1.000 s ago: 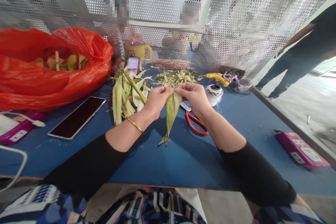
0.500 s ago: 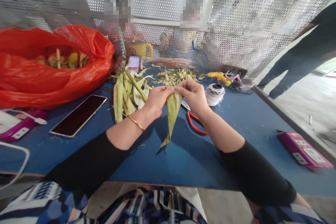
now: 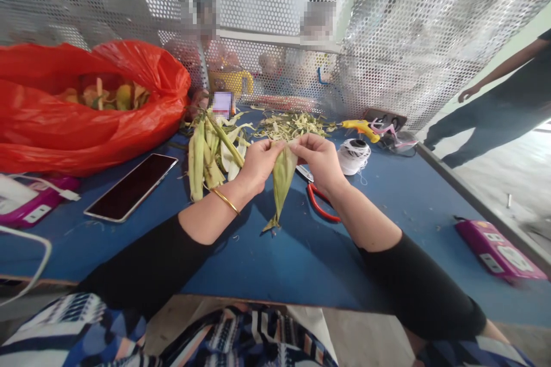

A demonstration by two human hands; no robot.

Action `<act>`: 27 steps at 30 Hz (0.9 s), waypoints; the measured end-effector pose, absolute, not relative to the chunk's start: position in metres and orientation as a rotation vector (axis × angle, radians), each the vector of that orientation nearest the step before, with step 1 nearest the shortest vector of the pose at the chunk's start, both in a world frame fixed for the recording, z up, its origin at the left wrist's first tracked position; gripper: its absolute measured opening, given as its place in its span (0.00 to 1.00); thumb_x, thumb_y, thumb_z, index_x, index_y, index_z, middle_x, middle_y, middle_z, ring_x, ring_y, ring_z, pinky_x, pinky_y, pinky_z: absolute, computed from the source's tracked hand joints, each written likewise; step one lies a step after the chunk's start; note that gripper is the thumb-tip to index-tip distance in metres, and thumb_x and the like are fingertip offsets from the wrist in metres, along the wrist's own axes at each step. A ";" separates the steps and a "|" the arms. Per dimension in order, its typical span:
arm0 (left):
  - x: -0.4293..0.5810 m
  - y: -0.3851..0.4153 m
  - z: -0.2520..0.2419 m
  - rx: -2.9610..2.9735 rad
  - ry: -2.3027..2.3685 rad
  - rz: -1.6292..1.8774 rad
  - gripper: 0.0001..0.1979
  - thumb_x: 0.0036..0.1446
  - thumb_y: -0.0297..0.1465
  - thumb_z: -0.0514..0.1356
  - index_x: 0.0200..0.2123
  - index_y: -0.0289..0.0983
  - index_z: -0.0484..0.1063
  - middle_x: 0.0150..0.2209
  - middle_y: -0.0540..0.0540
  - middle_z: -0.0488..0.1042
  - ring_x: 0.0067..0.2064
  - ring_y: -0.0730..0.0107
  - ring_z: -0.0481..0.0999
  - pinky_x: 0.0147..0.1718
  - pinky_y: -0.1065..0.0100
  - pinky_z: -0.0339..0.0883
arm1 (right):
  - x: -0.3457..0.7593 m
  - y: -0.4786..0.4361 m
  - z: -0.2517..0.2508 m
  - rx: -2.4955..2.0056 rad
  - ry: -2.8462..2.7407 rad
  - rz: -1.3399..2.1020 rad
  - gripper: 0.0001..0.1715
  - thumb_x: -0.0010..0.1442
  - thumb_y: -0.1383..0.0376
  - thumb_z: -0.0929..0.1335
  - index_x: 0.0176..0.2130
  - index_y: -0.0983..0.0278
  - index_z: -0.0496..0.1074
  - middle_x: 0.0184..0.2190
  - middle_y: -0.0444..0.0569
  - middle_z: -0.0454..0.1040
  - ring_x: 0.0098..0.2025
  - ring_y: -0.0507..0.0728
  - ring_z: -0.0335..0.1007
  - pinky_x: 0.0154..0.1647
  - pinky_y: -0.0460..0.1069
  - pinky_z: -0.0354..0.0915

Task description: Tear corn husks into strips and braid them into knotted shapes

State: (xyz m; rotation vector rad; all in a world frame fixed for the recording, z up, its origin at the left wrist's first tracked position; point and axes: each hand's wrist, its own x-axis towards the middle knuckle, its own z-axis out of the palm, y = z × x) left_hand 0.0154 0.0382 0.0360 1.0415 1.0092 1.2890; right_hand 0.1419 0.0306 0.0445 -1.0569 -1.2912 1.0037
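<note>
A pale green corn husk (image 3: 283,180) hangs between my two hands, its narrow twisted end pointing down over the blue table (image 3: 310,275). My left hand (image 3: 260,165) pinches the wide top edge from the left. On the right side of that edge, my right hand (image 3: 318,155) pinches it with thumb and fingers. Behind my right wrist lie scissors with red handles (image 3: 321,206), partly covered. More green husks (image 3: 204,160) lie in a pile left of my left hand. A spool of white string (image 3: 353,156) stands right of my right hand.
Shredded husk strips (image 3: 297,125) lie at the back, beside a yellow glue gun (image 3: 361,128) and pink-framed glasses (image 3: 394,136). A phone (image 3: 131,188), a red bag (image 3: 86,137) and a purple power strip (image 3: 37,203) are left; another purple one (image 3: 499,246) is right.
The view has shifted slightly. The husk's lower tip has risen a little, while both hands keep their pinch. At the right, the standing person's arm and hand now show more.
</note>
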 end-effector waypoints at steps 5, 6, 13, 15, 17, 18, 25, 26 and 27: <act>0.015 0.042 0.033 1.015 1.030 1.326 0.13 0.50 0.34 0.65 0.20 0.37 0.66 0.18 0.55 0.64 0.21 0.78 0.61 0.22 0.73 0.57 | 0.140 0.030 0.044 -1.043 -1.328 0.888 0.10 0.47 0.61 0.72 0.24 0.61 0.68 0.19 0.40 0.67 0.24 0.49 0.61 0.28 0.47 0.62; 0.014 0.043 0.033 1.008 1.032 1.327 0.13 0.50 0.34 0.65 0.19 0.37 0.66 0.18 0.55 0.64 0.21 0.78 0.61 0.22 0.73 0.57 | 0.140 0.030 0.045 -1.043 -1.333 0.882 0.11 0.47 0.60 0.73 0.24 0.61 0.68 0.19 0.40 0.67 0.24 0.49 0.61 0.28 0.47 0.63; 0.013 0.045 0.030 1.067 1.058 1.372 0.13 0.52 0.32 0.63 0.19 0.37 0.65 0.19 0.55 0.63 0.22 0.76 0.60 0.23 0.71 0.56 | 0.142 0.029 0.047 -1.124 -1.262 1.196 0.20 0.40 0.53 0.77 0.27 0.63 0.71 0.23 0.42 0.72 0.25 0.50 0.66 0.28 0.47 0.66; 0.013 0.046 0.028 1.129 1.081 1.382 0.12 0.52 0.32 0.62 0.20 0.37 0.65 0.19 0.55 0.63 0.22 0.76 0.60 0.24 0.71 0.55 | 0.141 0.029 0.045 -1.146 -1.260 1.239 0.21 0.38 0.53 0.78 0.25 0.63 0.71 0.22 0.42 0.71 0.24 0.49 0.64 0.26 0.46 0.65; 0.012 0.048 0.026 1.211 1.116 1.397 0.12 0.53 0.33 0.61 0.20 0.38 0.66 0.20 0.54 0.64 0.23 0.75 0.60 0.24 0.71 0.54 | 0.140 0.029 0.044 -1.133 -1.272 1.198 0.19 0.39 0.55 0.77 0.24 0.63 0.71 0.21 0.42 0.71 0.23 0.49 0.63 0.26 0.46 0.64; 0.012 0.048 0.025 1.254 1.136 1.409 0.12 0.54 0.33 0.61 0.21 0.38 0.66 0.20 0.54 0.64 0.24 0.75 0.60 0.24 0.72 0.54 | 0.140 0.029 0.043 -1.118 -1.281 1.153 0.17 0.39 0.56 0.77 0.23 0.63 0.71 0.21 0.41 0.70 0.23 0.49 0.62 0.25 0.46 0.64; 0.010 0.054 0.021 1.245 1.211 1.447 0.14 0.54 0.36 0.62 0.20 0.39 0.65 0.20 0.53 0.64 0.25 0.73 0.62 0.26 0.71 0.56 | 0.136 0.027 0.047 -1.033 -1.345 0.912 0.11 0.45 0.60 0.74 0.22 0.61 0.70 0.19 0.41 0.70 0.24 0.50 0.62 0.26 0.48 0.63; 0.010 0.055 0.021 1.222 1.210 1.443 0.14 0.53 0.36 0.62 0.20 0.39 0.65 0.20 0.53 0.65 0.25 0.72 0.62 0.26 0.70 0.56 | 0.136 0.027 0.047 -1.026 -1.344 0.924 0.11 0.45 0.60 0.74 0.23 0.61 0.70 0.20 0.41 0.70 0.24 0.50 0.63 0.27 0.48 0.63; 0.010 0.056 0.021 1.203 1.207 1.442 0.14 0.53 0.37 0.63 0.21 0.39 0.65 0.20 0.53 0.65 0.25 0.72 0.63 0.26 0.70 0.56 | 0.136 0.027 0.048 -1.026 -1.343 0.960 0.11 0.45 0.59 0.75 0.24 0.62 0.71 0.21 0.42 0.71 0.25 0.50 0.64 0.28 0.48 0.64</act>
